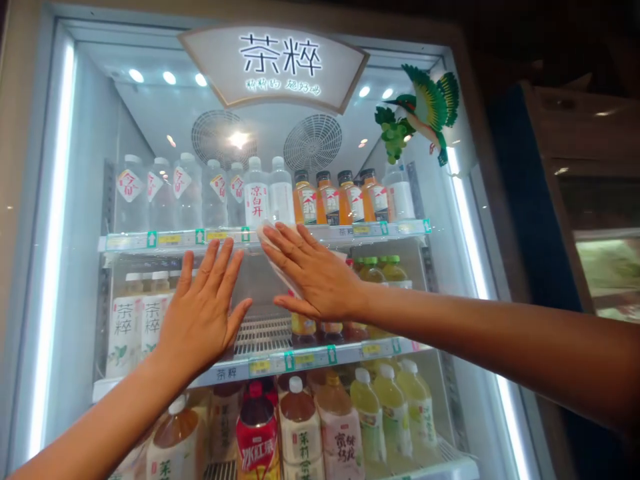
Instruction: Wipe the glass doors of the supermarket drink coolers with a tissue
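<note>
My left hand [203, 317] lies flat against the glass door of a lit drinks cooler, its fingers spread and nothing in it. To its right, my right hand [320, 277] holds a white cloth [265, 233] pressed against the same glass under its palm and fingers. Only the cloth's edges show; whether it is paper or fabric I cannot tell. Both hands are in front of the upper and middle shelves.
Behind the glass are clear water bottles [187, 193], orange drink bottles [327, 200] and several tea bottles [300, 420]. A fan-shaped sign [280, 67] and a bird decoration [425, 110] are at the top. Another dim display case [595, 167] stands to the right.
</note>
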`<state>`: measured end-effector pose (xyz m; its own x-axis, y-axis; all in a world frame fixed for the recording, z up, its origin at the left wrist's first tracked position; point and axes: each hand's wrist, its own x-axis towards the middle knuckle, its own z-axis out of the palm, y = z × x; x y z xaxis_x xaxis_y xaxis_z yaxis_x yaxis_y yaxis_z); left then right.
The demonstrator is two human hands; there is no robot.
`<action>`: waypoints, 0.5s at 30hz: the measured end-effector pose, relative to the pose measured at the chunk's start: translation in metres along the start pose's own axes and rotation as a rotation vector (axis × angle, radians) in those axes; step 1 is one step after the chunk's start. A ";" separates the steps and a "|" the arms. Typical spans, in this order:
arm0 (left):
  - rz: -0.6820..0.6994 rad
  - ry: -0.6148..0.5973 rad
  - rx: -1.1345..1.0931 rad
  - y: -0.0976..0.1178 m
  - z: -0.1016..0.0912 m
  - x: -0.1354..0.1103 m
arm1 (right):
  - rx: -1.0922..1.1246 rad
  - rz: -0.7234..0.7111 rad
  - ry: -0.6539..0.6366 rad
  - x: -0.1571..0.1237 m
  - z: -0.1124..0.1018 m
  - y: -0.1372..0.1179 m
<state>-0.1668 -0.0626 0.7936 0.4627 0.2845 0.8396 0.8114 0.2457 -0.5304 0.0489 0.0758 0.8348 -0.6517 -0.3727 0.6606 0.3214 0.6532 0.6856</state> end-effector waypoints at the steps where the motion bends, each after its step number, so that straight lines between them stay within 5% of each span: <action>1: -0.008 0.000 0.001 -0.007 -0.001 -0.005 | 0.004 -0.038 -0.005 0.007 0.003 -0.007; 4: -0.009 -0.001 -0.001 -0.026 -0.006 -0.022 | 0.027 -0.114 -0.013 0.029 0.011 -0.026; 9: -0.094 -0.017 -0.025 -0.054 -0.015 -0.043 | 0.024 0.001 0.057 0.062 0.024 -0.057; 15: -0.090 0.002 -0.054 -0.083 -0.017 -0.061 | 0.023 -0.127 0.057 0.087 0.032 -0.085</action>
<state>-0.2562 -0.1164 0.7881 0.3875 0.2613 0.8841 0.8679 0.2200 -0.4454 -0.0575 0.0090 0.8242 -0.6458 -0.4898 0.5857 0.2222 0.6133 0.7580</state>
